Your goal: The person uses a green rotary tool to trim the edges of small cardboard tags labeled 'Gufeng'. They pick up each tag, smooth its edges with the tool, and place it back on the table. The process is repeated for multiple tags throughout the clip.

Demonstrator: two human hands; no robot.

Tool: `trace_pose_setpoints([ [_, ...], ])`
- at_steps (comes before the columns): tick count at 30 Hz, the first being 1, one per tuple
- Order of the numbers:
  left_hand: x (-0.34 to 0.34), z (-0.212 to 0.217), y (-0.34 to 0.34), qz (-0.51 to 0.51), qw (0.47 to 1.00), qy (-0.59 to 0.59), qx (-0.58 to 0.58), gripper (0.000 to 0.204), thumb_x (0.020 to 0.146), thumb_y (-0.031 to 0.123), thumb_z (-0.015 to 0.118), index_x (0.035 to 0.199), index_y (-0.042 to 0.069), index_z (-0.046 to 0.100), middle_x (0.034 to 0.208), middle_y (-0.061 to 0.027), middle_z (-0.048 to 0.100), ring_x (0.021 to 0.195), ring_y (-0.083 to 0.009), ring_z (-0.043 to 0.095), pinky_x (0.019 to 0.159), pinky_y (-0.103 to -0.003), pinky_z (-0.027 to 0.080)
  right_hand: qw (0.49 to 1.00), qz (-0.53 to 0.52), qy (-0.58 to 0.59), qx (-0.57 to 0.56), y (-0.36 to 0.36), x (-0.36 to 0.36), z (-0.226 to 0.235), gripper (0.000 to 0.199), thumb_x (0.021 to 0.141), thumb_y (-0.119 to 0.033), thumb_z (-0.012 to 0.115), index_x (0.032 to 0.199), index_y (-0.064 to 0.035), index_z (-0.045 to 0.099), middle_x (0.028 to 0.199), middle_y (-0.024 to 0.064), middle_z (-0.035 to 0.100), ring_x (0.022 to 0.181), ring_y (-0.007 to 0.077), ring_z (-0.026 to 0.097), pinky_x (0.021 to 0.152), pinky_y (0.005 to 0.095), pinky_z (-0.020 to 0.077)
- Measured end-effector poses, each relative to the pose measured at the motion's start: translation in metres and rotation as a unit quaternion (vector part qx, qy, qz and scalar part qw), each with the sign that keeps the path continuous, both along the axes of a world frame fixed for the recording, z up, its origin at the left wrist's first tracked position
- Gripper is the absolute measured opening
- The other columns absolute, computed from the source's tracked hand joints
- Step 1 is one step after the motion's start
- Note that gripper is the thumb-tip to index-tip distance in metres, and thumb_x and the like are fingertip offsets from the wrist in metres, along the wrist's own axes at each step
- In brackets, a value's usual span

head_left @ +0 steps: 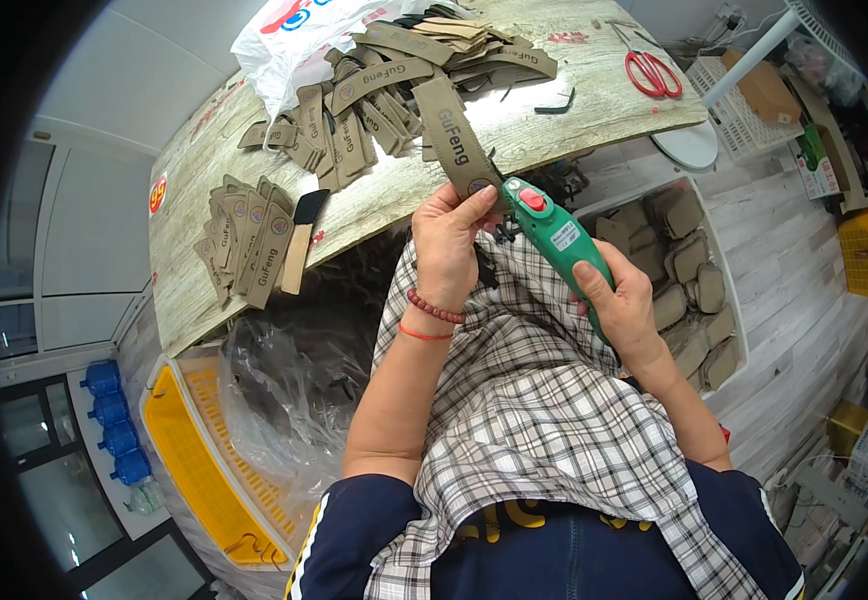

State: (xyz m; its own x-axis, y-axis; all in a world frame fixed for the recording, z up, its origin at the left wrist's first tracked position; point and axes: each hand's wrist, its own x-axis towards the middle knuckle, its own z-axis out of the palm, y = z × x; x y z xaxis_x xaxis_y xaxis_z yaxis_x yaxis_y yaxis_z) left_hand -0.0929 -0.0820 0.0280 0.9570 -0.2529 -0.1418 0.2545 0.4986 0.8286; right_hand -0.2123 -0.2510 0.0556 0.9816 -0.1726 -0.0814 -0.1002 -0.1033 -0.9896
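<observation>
Pinched between the thumb and fingers of my left hand (447, 232) is the lower end of an olive fabric strip (451, 135) with dark lettering. The strip stands out from the hand over the table edge. My right hand (619, 305) is wrapped round a green handheld electric cutter (561, 245) with a red button. Its head meets the strip's edge beside my left thumb, where a thin dark sliver sticks out. The exact contact of blade and cloth is hidden.
A heap of similar strips (384, 72) covers the far table (194, 200), with a smaller stack (249, 235) at left. Red-handled scissors (652, 75) lie at far right. Below are a white bin (739, 300) of olive pieces, a yellow crate (189, 450) and clear plastic (284, 390).
</observation>
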Motion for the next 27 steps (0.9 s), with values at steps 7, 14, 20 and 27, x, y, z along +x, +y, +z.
trace_pose_setpoints([
  [7, -0.0032, -0.0021, -0.0015, 0.001, 0.999, -0.01, -0.035, 0.008, 0.09, 0.002, 0.06, 0.095, 0.0, 0.065, 0.088, -0.0071, 0.069, 0.071, -0.0111, 0.06, 0.064, -0.025, 0.046, 1.0, 0.003, -0.006, 0.007, 0.0004, 0.0004, 0.0011, 0.043, 0.093, -0.036, 0.061, 0.113, 0.002, 0.059, 0.068, 0.0013, 0.057, 0.056, 0.0058, 0.051, 0.051, 0.0218, 0.0419],
  [14, -0.0027, -0.0049, -0.0026, 0.003, 0.998, -0.005, -0.057, 0.01, 0.09, 0.002, 0.059, 0.097, 0.001, 0.066, 0.091, -0.008, 0.069, 0.077, -0.0131, 0.063, 0.067, -0.026, 0.048, 1.0, 0.004, -0.008, 0.01, 0.0008, 0.0016, 0.0011, 0.042, 0.093, -0.034, 0.061, 0.113, 0.0019, 0.059, 0.069, 0.0016, 0.057, 0.057, 0.0058, 0.051, 0.051, 0.0219, 0.0423],
  [20, -0.0038, -0.0035, -0.0022, 0.002, 0.999, 0.002, -0.046, 0.01, 0.089, 0.002, 0.06, 0.097, 0.001, 0.066, 0.091, -0.008, 0.069, 0.077, -0.0133, 0.063, 0.067, -0.026, 0.049, 1.0, 0.001, -0.011, 0.006, 0.0019, 0.003, 0.003, 0.042, 0.093, -0.034, 0.061, 0.114, 0.0019, 0.059, 0.07, 0.0015, 0.057, 0.057, 0.0058, 0.051, 0.051, 0.0222, 0.0426],
  [27, -0.0052, -0.0085, -0.0049, 0.039, 0.999, 0.001, -0.025, 0.008, 0.087, 0.0, 0.062, 0.095, 0.001, 0.065, 0.089, -0.0077, 0.069, 0.075, -0.014, 0.063, 0.067, -0.027, 0.05, 1.0, -0.016, -0.009, 0.013, 0.0002, 0.0098, 0.0064, 0.041, 0.092, -0.034, 0.062, 0.114, 0.0015, 0.06, 0.07, 0.0011, 0.058, 0.057, 0.0055, 0.051, 0.051, 0.0221, 0.0425],
])
